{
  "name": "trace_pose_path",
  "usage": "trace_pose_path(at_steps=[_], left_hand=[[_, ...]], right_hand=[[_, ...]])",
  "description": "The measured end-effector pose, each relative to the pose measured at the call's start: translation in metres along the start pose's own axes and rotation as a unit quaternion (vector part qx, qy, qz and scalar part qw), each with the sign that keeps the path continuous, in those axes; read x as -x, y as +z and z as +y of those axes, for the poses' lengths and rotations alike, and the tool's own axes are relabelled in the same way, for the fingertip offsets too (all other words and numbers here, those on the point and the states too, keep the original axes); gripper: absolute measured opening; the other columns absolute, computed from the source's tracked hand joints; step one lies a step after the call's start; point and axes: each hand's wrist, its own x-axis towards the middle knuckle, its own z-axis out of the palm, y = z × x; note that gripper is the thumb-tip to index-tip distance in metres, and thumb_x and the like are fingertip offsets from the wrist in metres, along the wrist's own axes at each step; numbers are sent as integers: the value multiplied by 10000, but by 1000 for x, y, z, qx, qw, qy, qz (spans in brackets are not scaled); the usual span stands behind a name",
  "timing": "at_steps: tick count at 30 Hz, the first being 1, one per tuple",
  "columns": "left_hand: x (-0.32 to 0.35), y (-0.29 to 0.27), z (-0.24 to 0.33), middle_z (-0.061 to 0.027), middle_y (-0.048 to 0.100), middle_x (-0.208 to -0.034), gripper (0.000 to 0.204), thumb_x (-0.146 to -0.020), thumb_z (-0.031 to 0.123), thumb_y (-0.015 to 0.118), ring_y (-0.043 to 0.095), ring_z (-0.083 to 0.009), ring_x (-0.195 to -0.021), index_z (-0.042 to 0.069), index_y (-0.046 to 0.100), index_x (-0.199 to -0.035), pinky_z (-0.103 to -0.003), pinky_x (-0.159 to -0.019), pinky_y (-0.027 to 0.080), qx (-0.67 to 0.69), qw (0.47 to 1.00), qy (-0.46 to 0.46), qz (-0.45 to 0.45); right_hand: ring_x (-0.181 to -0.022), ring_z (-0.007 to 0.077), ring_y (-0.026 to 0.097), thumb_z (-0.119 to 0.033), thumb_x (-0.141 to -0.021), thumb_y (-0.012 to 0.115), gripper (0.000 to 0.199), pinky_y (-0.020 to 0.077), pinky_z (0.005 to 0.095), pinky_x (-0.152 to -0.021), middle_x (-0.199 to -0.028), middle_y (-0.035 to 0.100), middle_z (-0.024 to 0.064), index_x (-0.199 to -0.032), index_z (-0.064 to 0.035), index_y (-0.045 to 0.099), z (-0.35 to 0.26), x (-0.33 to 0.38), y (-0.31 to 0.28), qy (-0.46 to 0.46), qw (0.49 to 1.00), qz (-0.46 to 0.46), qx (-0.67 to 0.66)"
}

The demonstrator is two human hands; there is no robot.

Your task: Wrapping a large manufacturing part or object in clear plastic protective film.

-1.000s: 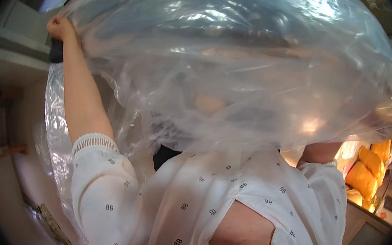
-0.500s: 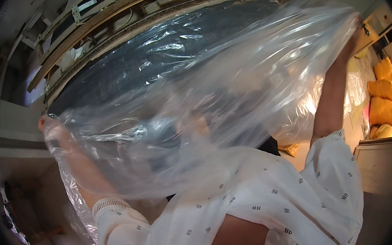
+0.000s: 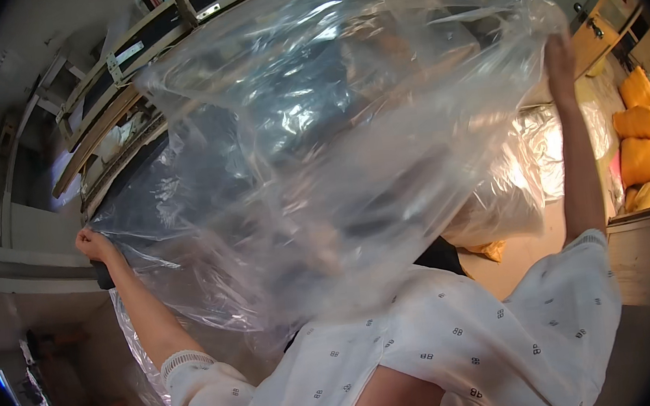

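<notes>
The left hand (image 3: 94,245) is clenched on one edge of a large clear plastic bag (image 3: 335,146), low and far out to the person's left, with a small dark object, too hidden to name, just under the fist. The right hand (image 3: 561,59) grips the opposite edge, raised high on an almost straight arm to the person's right. Between the two grips the bag is spread wide, billowing up and away from the chest; its long axis runs on a slant from the low left hand up to the high right hand, and its bulk hangs above and in front of both, neither hand clearly nearer to it. Through and beyond the bag show slanted wooden frames (image 3: 121,105). To the right of the bag, past the right arm, yellow stuffed sacks (image 3: 642,142) are stacked beside a wooden cabinet (image 3: 596,32). Below the bag is the person's white patterned blouse (image 3: 467,346).
</notes>
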Motion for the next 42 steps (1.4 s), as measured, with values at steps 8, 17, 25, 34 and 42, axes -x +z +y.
trace_pose_path(at_steps=[8,17,25,34,42], left_hand=[[7,-10,-10,-125,582,-886,189,-823,173,539,554,-261,-820,12,567,-917,-337,-759,423,-42,992,96,-75],[-39,-81,-47,-163,578,-954,220,-861,207,467,550,-336,-873,37,538,-982,-394,-772,422,-247,934,204,-160],[14,-71,-2,-150,592,-980,248,-873,261,435,561,-333,-905,70,544,-988,-403,-766,422,-313,935,118,-113],[0,-82,-38,-140,596,-975,276,-881,285,459,565,-314,-905,61,547,-1017,-381,-770,425,-274,948,118,-112],[-1,-75,-32,-141,595,-972,271,-873,249,495,568,-287,-894,27,563,-1013,-347,-786,431,-269,947,153,-87]], right_hand=[[-1119,291,439,-188,-810,495,433,368,421,-884,-1245,468,101,-1241,-174,446,-82,-121,-27,-261,929,196,173],[-979,236,528,-173,-791,567,315,441,340,-800,-1107,526,108,-1096,-97,557,19,29,113,67,930,-344,109],[-933,241,491,-376,-724,682,384,395,348,-781,-882,535,65,-929,-60,608,-91,-10,186,-91,996,-13,5],[-773,161,485,-369,-760,666,324,389,290,-717,-777,526,2,-892,-83,590,-127,-48,218,12,891,-332,-309],[-561,51,380,-254,-837,596,174,341,208,-546,-635,439,-64,-859,-82,573,-96,-41,226,173,834,-370,-372]])
